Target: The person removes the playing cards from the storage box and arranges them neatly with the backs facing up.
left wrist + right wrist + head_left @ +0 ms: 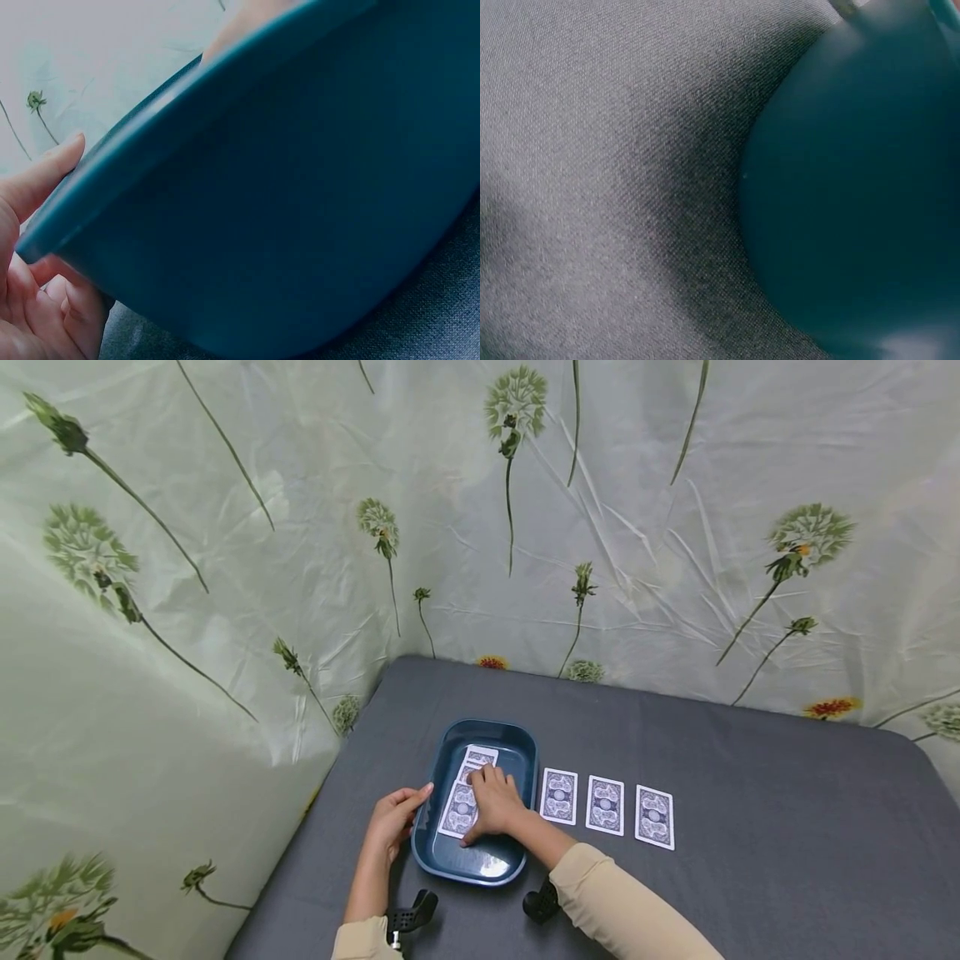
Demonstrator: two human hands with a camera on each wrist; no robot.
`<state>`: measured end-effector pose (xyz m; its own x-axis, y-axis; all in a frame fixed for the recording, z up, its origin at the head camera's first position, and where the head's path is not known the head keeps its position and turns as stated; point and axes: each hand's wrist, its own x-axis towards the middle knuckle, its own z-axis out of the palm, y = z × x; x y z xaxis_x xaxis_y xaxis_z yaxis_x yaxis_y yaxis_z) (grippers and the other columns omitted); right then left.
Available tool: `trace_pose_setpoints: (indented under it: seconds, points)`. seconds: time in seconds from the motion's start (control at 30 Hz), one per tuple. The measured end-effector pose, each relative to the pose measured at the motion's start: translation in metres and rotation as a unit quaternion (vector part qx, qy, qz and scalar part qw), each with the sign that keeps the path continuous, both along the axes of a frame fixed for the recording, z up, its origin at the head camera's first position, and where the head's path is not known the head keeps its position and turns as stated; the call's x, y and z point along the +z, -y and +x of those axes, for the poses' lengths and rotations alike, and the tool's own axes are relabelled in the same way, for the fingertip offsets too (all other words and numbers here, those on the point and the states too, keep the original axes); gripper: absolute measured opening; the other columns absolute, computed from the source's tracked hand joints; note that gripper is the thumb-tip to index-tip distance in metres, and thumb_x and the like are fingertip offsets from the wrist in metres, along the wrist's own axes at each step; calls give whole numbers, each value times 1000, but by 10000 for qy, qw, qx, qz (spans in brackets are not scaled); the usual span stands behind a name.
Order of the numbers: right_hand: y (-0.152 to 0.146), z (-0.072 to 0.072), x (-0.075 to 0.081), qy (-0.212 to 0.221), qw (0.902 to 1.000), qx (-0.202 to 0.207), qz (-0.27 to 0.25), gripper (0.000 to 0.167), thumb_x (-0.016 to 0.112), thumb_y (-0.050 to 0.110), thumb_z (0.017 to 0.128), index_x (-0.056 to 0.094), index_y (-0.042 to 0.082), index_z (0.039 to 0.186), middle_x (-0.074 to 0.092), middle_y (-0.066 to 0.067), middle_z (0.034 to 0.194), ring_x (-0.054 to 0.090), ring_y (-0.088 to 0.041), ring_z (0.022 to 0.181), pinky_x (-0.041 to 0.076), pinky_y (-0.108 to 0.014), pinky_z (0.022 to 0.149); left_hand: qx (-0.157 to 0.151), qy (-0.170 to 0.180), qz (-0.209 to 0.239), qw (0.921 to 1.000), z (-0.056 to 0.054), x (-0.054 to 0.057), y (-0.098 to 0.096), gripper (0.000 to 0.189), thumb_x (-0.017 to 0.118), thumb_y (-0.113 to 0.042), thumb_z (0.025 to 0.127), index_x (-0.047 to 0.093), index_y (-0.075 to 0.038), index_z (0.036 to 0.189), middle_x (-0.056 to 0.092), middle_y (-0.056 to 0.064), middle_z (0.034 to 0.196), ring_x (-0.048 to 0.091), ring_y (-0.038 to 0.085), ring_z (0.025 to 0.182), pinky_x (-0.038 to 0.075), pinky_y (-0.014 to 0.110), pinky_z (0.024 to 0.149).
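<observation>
A dark teal tray (491, 870) stands on the table, its outer wall (262, 187) filling most of the left wrist view. My left hand (396, 818) pinches its left rim, thumb on top and fingers beneath. Inside lie several face-down playing cards (482, 753) with blue-and-white patterned backs, overlapping in a column. My right hand (495, 802) reaches in over the right side of the tray. Its thumb and fingers bend over the nearest card (459, 810), at the card's lower and upper ends. The right wrist view has only the tray's outer side (855, 187) and cloth.
Three more face-down cards lie in a row right of the tray: a near one (558, 796), a middle one (605, 805) and a far one (655, 817). Grey cloth (787, 827) covers the table. A flower-printed curtain (637, 527) hangs behind and at left.
</observation>
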<state>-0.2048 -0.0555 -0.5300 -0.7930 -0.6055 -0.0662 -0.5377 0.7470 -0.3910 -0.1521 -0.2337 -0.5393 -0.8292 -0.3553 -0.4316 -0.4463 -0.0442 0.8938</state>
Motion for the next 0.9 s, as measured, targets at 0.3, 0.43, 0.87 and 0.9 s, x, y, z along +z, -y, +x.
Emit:
trace_pose_setpoints:
  seconds: [0.3,0.43,0.87,0.9]
  points:
    - [-9,1,5,-509,9985,211,-67,94,89,46,45,45,10,121,50,-7,110,44,-22,100,33,-34,78,-66,60,-45,10000,0,2,-5,34,75,-38,75,61,-7,78,47,-3,61,45,11,56,38,27,52]
    - [-14,0,15,-891,9957,227,113,95,89,45,45,46,9,122,51,-7,112,45,-23,102,33,-37,81,-66,105,-124,9998,0,1,-5,36,75,-40,75,61,-7,78,46,-3,61,45,11,55,38,26,52]
    - [-81,-7,57,-953,9898,-130,-1047,94,89,37,50,45,4,126,43,-14,116,39,-30,107,30,-48,91,-67,72,-67,9999,3,-1,-2,37,74,-40,76,62,-6,81,51,-2,63,49,11,56,41,26,53]
    - [-92,-8,58,-962,9884,-227,-1157,94,90,37,49,46,4,125,43,-14,115,38,-31,106,30,-48,91,-64,59,-56,9999,3,0,-3,36,74,-39,76,61,-6,81,51,-2,63,49,11,56,41,26,53]
